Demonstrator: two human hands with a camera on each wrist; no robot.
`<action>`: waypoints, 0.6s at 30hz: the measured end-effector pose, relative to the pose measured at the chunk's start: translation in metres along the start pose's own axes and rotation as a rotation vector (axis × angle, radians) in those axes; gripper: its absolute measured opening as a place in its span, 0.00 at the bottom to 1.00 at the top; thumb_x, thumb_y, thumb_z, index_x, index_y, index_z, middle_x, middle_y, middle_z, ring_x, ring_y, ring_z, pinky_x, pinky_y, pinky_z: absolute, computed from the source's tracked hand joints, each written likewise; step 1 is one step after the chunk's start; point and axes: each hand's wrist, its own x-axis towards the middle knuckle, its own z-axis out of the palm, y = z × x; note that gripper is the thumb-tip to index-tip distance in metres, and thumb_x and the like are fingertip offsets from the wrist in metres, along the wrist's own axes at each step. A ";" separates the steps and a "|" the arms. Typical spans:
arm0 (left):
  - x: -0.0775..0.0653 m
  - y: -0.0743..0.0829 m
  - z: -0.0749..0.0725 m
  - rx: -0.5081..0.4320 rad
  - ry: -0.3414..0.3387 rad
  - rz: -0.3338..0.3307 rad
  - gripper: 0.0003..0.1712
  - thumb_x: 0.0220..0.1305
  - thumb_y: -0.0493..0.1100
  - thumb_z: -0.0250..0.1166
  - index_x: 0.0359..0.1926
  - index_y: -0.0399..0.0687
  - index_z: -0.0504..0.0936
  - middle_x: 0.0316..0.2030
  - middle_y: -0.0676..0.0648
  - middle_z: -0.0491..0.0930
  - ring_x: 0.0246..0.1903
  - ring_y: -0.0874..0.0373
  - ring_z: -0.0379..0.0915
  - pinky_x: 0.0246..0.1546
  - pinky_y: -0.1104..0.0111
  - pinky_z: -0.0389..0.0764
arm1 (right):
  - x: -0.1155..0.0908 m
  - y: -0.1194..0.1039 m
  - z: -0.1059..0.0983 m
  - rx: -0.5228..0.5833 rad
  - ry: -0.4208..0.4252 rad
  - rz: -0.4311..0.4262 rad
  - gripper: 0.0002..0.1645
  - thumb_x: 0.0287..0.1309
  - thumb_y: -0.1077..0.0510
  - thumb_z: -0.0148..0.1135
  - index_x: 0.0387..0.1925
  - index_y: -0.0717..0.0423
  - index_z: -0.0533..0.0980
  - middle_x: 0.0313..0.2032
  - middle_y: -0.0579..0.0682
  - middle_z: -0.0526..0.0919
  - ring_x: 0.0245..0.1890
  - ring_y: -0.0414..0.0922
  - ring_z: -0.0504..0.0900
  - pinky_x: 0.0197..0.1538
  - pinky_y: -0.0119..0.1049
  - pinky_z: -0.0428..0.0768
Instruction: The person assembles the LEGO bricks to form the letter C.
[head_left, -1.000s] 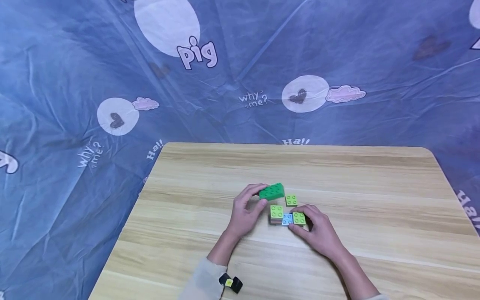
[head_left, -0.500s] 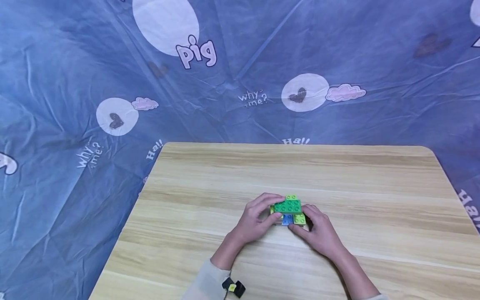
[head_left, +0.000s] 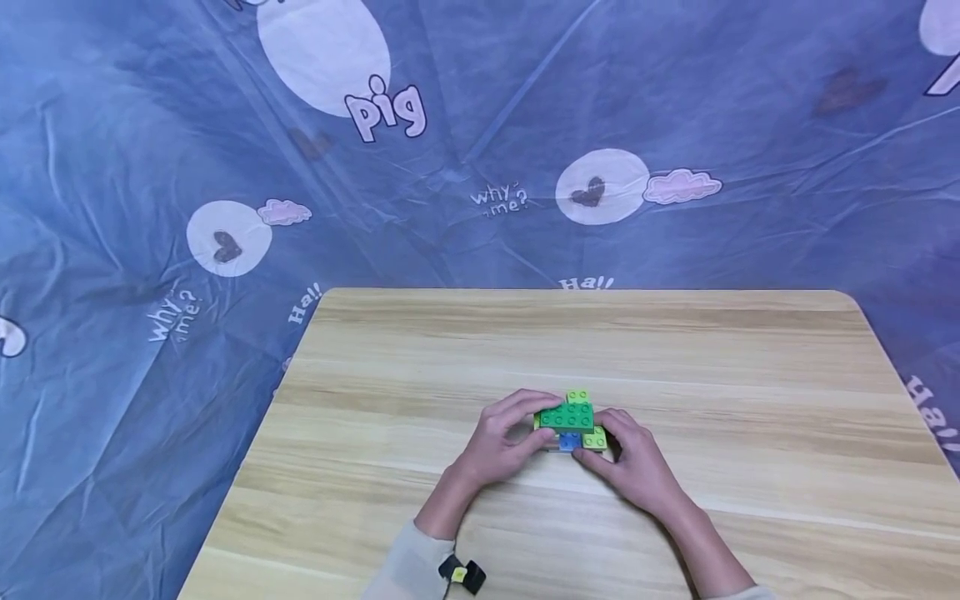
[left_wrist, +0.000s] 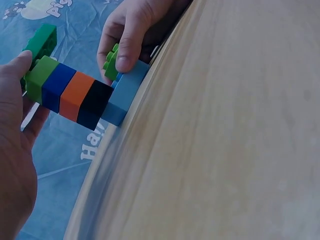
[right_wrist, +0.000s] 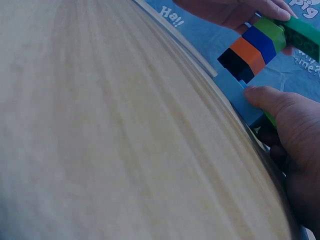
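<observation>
My left hand (head_left: 498, 442) pinches a long green brick (head_left: 567, 416) between thumb and fingers, at the top of a brick column. From the top, that column has a light green brick (left_wrist: 41, 80), a dark blue brick (left_wrist: 56, 86), an orange brick (left_wrist: 76, 96) and a black brick (left_wrist: 94, 104). It stands on one end of a light blue base brick (left_wrist: 125, 92). Whether the green brick is fully seated cannot be told. My right hand (head_left: 633, 458) grips the base's other end, thumb in front, around a second light green brick (head_left: 594, 439) on it.
Another light green brick (head_left: 577, 397) lies just behind the build, partly covered by the green one. The wooden table (head_left: 675, 358) extends around both hands. A blue printed cloth (head_left: 450, 233) hangs behind its far edge. A black band (head_left: 462, 573) is at the left sleeve.
My left hand has brought the green brick rightward and toward me, from left of the column to over its top. The right hand has kept its grip on the base.
</observation>
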 end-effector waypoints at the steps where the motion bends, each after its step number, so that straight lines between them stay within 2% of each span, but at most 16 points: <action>1: 0.000 0.000 0.000 0.003 -0.001 0.003 0.24 0.70 0.35 0.70 0.65 0.38 0.80 0.61 0.41 0.83 0.62 0.51 0.80 0.66 0.59 0.80 | 0.000 0.000 0.000 -0.001 -0.001 0.001 0.26 0.51 0.56 0.85 0.52 0.47 0.84 0.50 0.38 0.86 0.48 0.38 0.80 0.48 0.32 0.79; 11: 0.000 -0.003 -0.001 0.019 0.013 0.020 0.30 0.59 0.32 0.77 0.63 0.38 0.82 0.60 0.41 0.85 0.61 0.51 0.82 0.62 0.60 0.82 | 0.002 0.000 -0.001 -0.022 -0.004 0.012 0.27 0.51 0.55 0.85 0.53 0.47 0.84 0.50 0.38 0.86 0.51 0.40 0.81 0.53 0.37 0.82; 18: 0.000 -0.004 -0.001 -0.019 -0.006 0.036 0.27 0.64 0.34 0.75 0.63 0.37 0.81 0.59 0.35 0.84 0.63 0.51 0.81 0.64 0.58 0.81 | 0.002 -0.001 -0.002 -0.015 -0.004 0.009 0.24 0.51 0.55 0.85 0.49 0.45 0.84 0.49 0.37 0.86 0.50 0.38 0.81 0.50 0.35 0.81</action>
